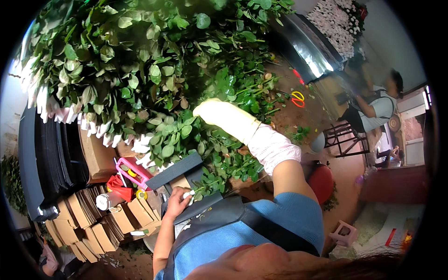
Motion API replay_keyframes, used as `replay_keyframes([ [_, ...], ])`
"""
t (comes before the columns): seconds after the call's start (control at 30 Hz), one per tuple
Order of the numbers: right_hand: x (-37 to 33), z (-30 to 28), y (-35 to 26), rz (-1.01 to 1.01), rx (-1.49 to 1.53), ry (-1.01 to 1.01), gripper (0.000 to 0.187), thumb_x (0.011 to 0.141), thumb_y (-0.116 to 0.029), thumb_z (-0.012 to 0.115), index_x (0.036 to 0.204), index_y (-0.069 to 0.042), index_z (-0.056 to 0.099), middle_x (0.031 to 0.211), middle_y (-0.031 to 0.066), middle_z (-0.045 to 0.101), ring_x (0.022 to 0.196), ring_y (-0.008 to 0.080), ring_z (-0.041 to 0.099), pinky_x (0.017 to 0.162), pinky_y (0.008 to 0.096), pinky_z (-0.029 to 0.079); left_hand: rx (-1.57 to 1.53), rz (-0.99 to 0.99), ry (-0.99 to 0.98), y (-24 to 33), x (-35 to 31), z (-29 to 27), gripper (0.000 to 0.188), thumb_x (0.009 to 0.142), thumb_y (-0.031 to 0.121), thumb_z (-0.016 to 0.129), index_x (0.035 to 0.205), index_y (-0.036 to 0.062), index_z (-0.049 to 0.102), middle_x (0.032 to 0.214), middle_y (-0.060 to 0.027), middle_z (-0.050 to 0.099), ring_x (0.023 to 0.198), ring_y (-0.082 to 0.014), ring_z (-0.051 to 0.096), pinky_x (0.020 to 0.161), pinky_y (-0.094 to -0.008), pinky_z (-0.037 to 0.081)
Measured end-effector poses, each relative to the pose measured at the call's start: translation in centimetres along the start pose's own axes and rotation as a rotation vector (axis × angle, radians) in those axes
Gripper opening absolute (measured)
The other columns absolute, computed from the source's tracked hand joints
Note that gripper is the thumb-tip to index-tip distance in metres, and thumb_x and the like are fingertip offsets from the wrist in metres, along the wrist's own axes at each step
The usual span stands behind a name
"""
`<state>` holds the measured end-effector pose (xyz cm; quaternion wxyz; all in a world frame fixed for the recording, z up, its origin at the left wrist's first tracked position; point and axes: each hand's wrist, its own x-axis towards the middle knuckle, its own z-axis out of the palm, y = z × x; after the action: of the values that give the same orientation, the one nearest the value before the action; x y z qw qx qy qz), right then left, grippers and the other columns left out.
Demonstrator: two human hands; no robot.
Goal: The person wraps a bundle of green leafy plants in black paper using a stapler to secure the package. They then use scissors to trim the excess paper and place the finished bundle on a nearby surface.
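My left hand [176,201] is bare, its fingers closed around the white-tipped end of a leafy cut stem [203,190] close to my apron. In a pale yellow glove and a pinkish sleeve cuff, my right hand [219,114] reaches into the loose leafy stems [233,91] on the work surface. Its fingers blend into the glove, so their grip cannot be made out. Beyond it rises a big pile of leafy stems [126,51], with white-wrapped ends [70,114] lined up along its left side. Next to my left hand stands a dark ridged board [175,170].
Folded cardboard [88,219] is stacked at the left, below a pink-handled tool [132,172], a red cloth [120,186] and a white roll [106,201]. Scissors with yellow and orange handles [297,99] lie to the right. A co-worker [378,105] sits far right near a red stool [320,182].
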<state>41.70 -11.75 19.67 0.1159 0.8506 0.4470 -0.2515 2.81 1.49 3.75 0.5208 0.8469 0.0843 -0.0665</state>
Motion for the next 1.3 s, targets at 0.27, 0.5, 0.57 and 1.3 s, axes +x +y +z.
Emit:
replay_keyframes([
  [0.27, 4.5, -2.6, 5.0, -0.024, 0.019, 0.068, 0.052, 0.089, -0.028, 0.069, 0.139, -0.015, 0.06, 0.125, 0.0088, 0.071, 0.116, 0.0274, 0.067, 0.094, 0.0424, 0.055, 0.009, 0.01, -0.032, -0.2, 0.5, -0.3, 0.026, 0.092, 0.018, 0.075, 0.115, 0.0087, 0.068, 0.105, -0.0089, 0.058, 0.081, -0.0208, 0.061, 0.072, -0.0323, 0.052],
  [0.5, 0.1, -3.7, 1.6, 0.184, 0.619, 0.352, 0.036, 0.102, -0.025, 0.046, 0.127, -0.01, 0.067, 0.123, 0.0141, 0.071, 0.112, 0.0312, 0.068, 0.098, 0.0403, 0.054, -0.038, -0.04, 0.034, -0.6, -0.7, 0.1, 0.026, 0.091, 0.019, 0.077, 0.114, 0.0087, 0.07, 0.104, -0.0079, 0.058, 0.081, -0.0198, 0.061, 0.074, -0.0313, 0.052],
  [0.57, -3.2, -4.2, 0.3, 0.07, 0.584, 0.172, 0.034, 0.103, -0.022, 0.047, 0.128, -0.011, 0.067, 0.126, 0.0116, 0.07, 0.113, 0.0278, 0.067, 0.101, 0.0403, 0.053, -0.063, -0.064, 0.029, -0.4, -0.6, 0.2, 0.026, 0.09, 0.017, 0.078, 0.113, 0.0087, 0.07, 0.104, -0.0075, 0.058, 0.081, -0.0194, 0.061, 0.073, -0.0304, 0.052],
  [1.3, -0.7, -1.9, 2.4, 0.108, -0.005, 0.488, 0.023, 0.087, -0.015, 0.064, 0.108, -0.013, 0.073, 0.134, 0.0095, 0.067, 0.122, 0.0243, 0.061, 0.12, 0.0447, 0.031, 0.144, 0.175, 0.05, -0.5, -0.1, -0.4, 0.023, 0.091, 0.019, 0.076, 0.111, 0.0078, 0.074, 0.097, -0.009, 0.062, 0.082, -0.0231, 0.063, 0.073, -0.0338, 0.053],
])
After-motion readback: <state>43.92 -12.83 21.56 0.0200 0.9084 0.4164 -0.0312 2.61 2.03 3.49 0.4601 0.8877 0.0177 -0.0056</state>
